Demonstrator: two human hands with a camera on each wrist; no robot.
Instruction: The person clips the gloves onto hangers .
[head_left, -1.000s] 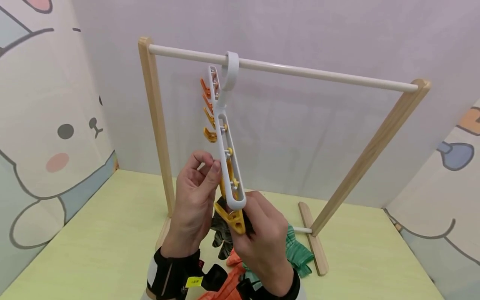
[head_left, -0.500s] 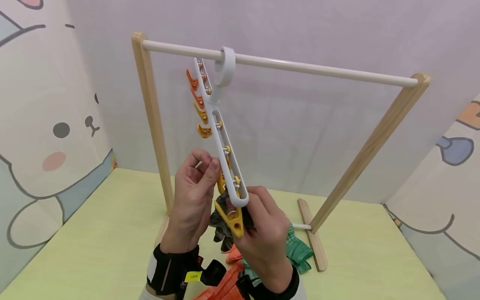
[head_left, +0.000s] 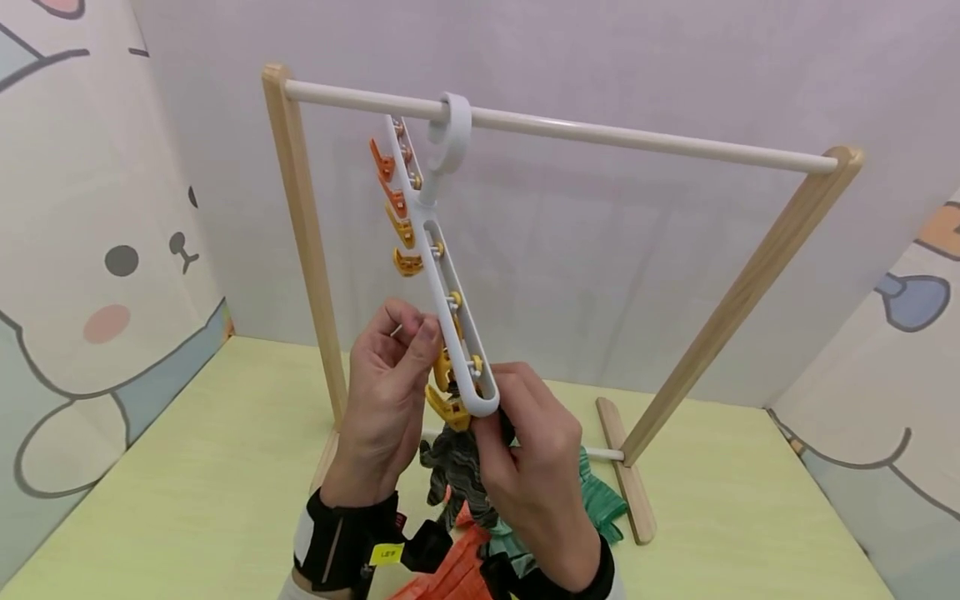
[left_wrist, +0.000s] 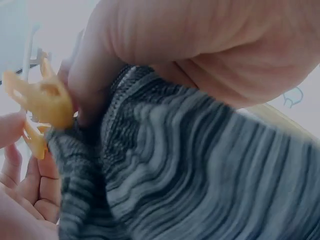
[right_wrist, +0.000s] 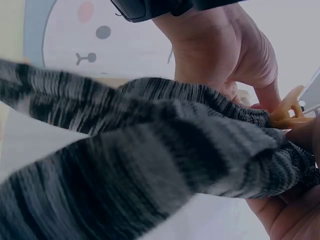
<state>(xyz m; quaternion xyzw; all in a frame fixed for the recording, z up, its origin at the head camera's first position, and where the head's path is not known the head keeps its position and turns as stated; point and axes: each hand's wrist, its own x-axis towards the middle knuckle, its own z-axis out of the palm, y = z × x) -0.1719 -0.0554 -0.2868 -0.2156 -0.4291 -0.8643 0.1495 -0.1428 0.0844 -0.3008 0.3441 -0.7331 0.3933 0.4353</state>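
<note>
A white clip hanger (head_left: pixel 442 292) hangs by its hook from the rod, its near end toward me. My left hand (head_left: pixel 386 408) has thumb and forefinger together at the left side of its bar, seemingly pinching it. Under the near end my right hand (head_left: pixel 536 467) grips the cuff of a grey-black striped knit glove (head_left: pixel 457 467). The end yellow clip (head_left: pixel 448 408) sits beside the right fingertips, against the glove; its bite is hidden. Both wrist views show the striped knit glove (left_wrist: pixel 200 165) close up, with a yellow clip (right_wrist: pixel 289 110) at its cuff between the hands.
A wooden rack with a white rod (head_left: pixel 600 133) stands on a pale yellow table (head_left: pixel 195 467). Orange gloves (head_left: pixel 450 575) and green gloves (head_left: pixel 600 496) lie below my hands. Several orange and yellow clips (head_left: pixel 401 223) hang along the hanger's far half.
The hanger's far end has swung left in the view. The end clip has turned from pointing down to lying sideways. My right hand has shifted, and more of the striped glove shows below.
</note>
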